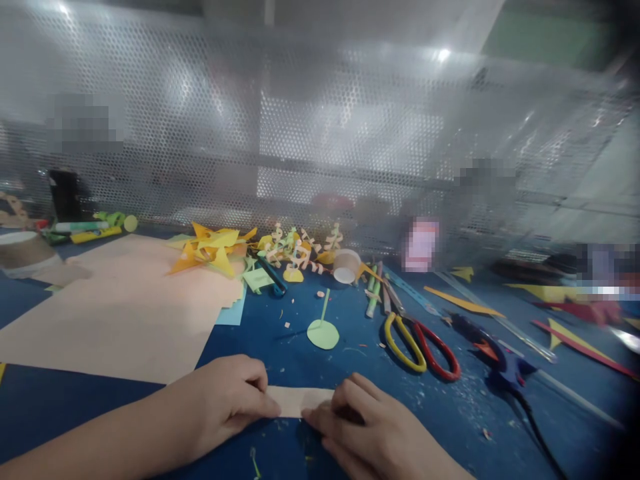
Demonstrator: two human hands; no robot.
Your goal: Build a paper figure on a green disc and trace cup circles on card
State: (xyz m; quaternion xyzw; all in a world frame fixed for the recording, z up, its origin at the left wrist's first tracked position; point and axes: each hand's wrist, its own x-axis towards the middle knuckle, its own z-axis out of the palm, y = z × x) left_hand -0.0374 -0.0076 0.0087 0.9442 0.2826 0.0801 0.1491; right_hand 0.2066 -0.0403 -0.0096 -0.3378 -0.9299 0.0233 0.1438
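Observation:
A small pale paper strip [293, 401] lies between my two hands near the front of the blue table. My left hand [227, 400] pinches its left end, thumb and fingers pressed together. The right end is gripped by my right hand [363, 420], with the fingers curled. Just beyond the strip is a light green paper disc [323, 335] with a thin green strip standing up from it. Large pale paper sheets [125, 307] spread over the table to the left, beyond my left forearm.
Scissors [423, 343] with yellow and red handles lie right of the disc, then a dark blue glue gun [507, 367] with its cord. Yellow paper shapes [215, 247], curled strips and a tape roll [346, 265] line the back, before a perforated metal screen [200, 133].

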